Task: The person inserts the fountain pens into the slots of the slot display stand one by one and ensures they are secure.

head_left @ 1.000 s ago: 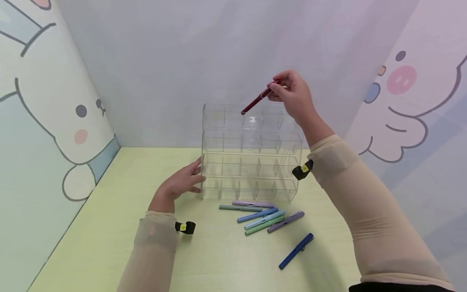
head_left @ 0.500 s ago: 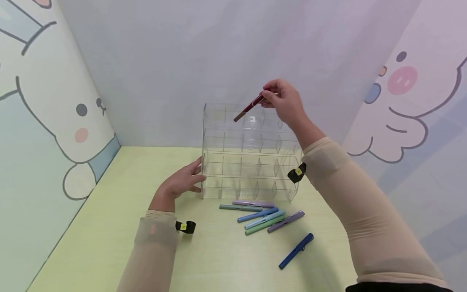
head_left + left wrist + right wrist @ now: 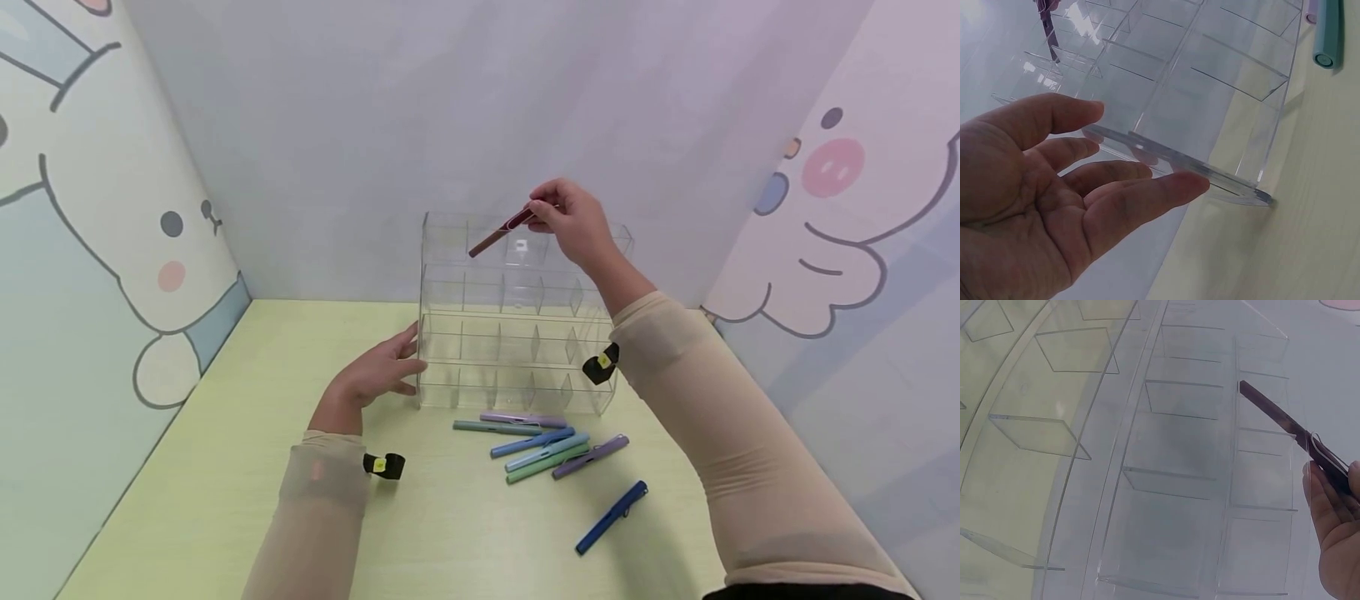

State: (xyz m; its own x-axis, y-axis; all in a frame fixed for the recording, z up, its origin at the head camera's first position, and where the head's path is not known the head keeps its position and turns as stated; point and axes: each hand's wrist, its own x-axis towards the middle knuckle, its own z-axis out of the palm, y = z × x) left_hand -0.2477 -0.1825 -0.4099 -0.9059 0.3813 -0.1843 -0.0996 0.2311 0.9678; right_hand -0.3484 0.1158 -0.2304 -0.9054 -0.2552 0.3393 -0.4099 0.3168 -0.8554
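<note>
A clear acrylic pen rack [image 3: 480, 364] with stacked, divided tiers stands on the table. My right hand [image 3: 576, 223] pinches a dark red pen [image 3: 491, 240] near its clip end. The pen slants down to the left, its lower end at the rack's top tier, near the second compartment from the left; I cannot tell whether it touches. In the right wrist view, thumb and fingers hold the pen [image 3: 1272, 412] beside the clear dividers. My left hand [image 3: 378, 372] rests its fingertips against the rack's left side panel [image 3: 1179, 159], fingers spread and slightly bent.
Several pens lie in front of the rack: lilac [image 3: 522, 419], grey-green [image 3: 495, 427], blue [image 3: 532, 442], light blue [image 3: 547, 452], green [image 3: 547, 463] and purple [image 3: 590, 457]. A dark blue pen [image 3: 611, 518] lies apart, nearer on the right. A grey wall [image 3: 337, 167] stands behind.
My right hand has moved left and down with the dark red pen, bringing its lower end down to the rack's top tier. The left hand stays at the rack's side.
</note>
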